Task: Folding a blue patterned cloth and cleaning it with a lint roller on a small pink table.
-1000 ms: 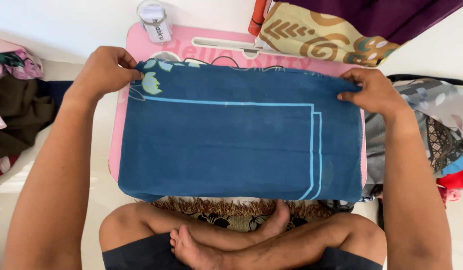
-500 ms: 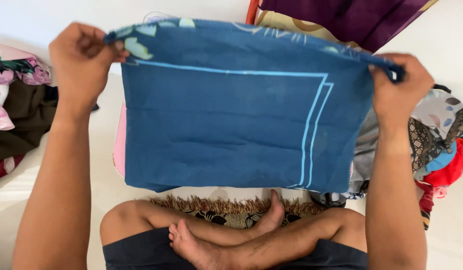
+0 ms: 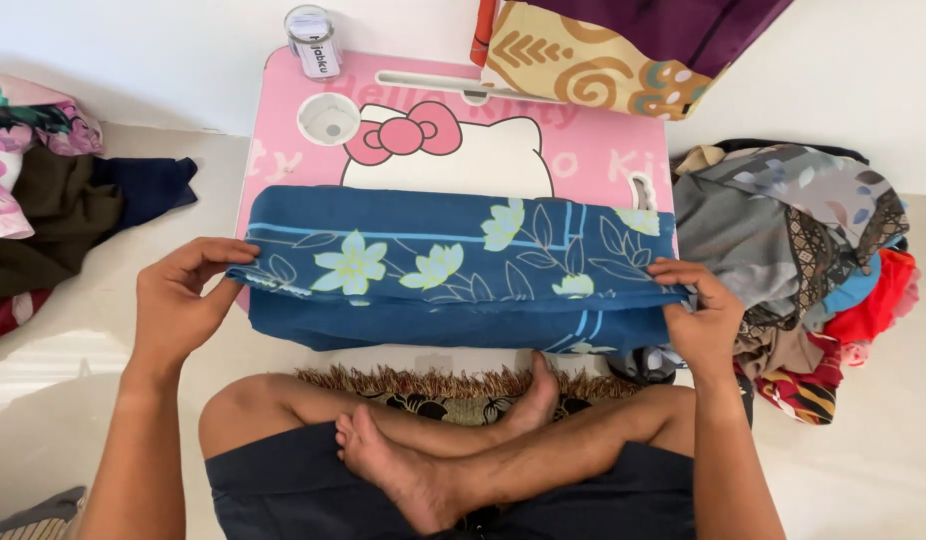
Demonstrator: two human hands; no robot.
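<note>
Partly hidden: pink lap table (image 3: pixel 283 150) under folded blue floral cloth (image 3: pixel 453 265). L hand (image 3: pixel 178 300) & R hand (image 3: pixel 703 315) pinch its near corners; clothes pile (image 3: pixel 793 250) right.

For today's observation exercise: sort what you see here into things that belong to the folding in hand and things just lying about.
In hand:
left hand
right hand
blue floral cloth
pink lap table

Lying about:
clothes heap on the right
clothes on the left
patterned cushion
small clear jar
fringed mat

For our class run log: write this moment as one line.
left hand: holds cloth edge | right hand: holds cloth edge | blue cloth: folded, on pink table | clothes pile: right
</note>
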